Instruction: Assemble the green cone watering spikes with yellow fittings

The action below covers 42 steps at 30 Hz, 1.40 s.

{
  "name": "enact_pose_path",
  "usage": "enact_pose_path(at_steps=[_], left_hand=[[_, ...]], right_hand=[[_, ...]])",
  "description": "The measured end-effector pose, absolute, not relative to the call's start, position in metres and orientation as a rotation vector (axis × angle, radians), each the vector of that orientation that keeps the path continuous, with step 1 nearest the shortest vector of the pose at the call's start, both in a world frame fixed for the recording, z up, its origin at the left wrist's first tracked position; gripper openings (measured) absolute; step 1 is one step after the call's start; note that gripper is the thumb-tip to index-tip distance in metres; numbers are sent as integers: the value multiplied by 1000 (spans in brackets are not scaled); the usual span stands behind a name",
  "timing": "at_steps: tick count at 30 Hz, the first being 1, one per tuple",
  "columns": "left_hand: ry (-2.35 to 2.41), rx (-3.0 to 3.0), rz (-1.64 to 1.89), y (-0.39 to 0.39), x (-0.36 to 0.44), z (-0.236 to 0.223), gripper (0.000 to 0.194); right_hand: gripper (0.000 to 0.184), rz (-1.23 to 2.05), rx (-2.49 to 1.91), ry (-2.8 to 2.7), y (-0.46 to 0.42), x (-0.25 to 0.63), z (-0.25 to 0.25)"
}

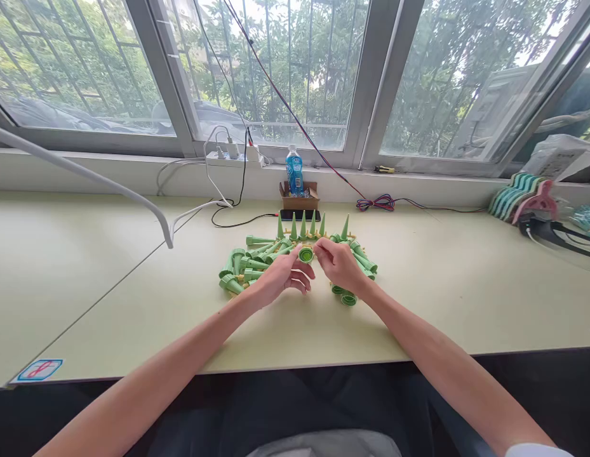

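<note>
My left hand point(288, 277) grips a green plastic watering spike point(305, 255) between thumb and index finger, its hollow round end turned towards me. The other left fingers are loosely curled. Just right of that end, my right hand point(341, 261) is closed in a pinch; whatever its fingertips hold is hidden. Several green spikes with yellow fittings lie in a pile point(256, 257) left of my hands. More lie in a heap point(364, 260) beside my right hand, with a round-ended spike point(348, 298) near its wrist. Behind the hands a row of spikes point(303, 225) stands point up.
Behind the row lie a phone point(300, 215) on a cable and a small cardboard box point(299, 199) with a blue bottle point(295, 170). A white cable point(133, 184) arches over the left table. Coiled wires point(375, 202) and pink-and-teal clips point(523, 198) lie at the right.
</note>
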<state>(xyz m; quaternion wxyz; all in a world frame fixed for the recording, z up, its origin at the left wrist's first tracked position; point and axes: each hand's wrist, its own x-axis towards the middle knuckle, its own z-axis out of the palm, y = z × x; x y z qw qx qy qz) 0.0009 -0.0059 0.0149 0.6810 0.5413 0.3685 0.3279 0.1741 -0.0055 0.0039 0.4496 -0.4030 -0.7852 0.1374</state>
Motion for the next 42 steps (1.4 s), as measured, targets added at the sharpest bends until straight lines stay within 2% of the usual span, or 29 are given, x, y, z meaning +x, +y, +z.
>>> enact_pose_path(at_steps=[26, 42], left_hand=[[826, 1396, 779, -2, -5, 9, 49], [929, 1747, 879, -5, -7, 9, 34]], right_hand=[[26, 342, -1022, -1951, -4, 176, 4], [26, 339, -1044, -1981, -3, 177, 2]])
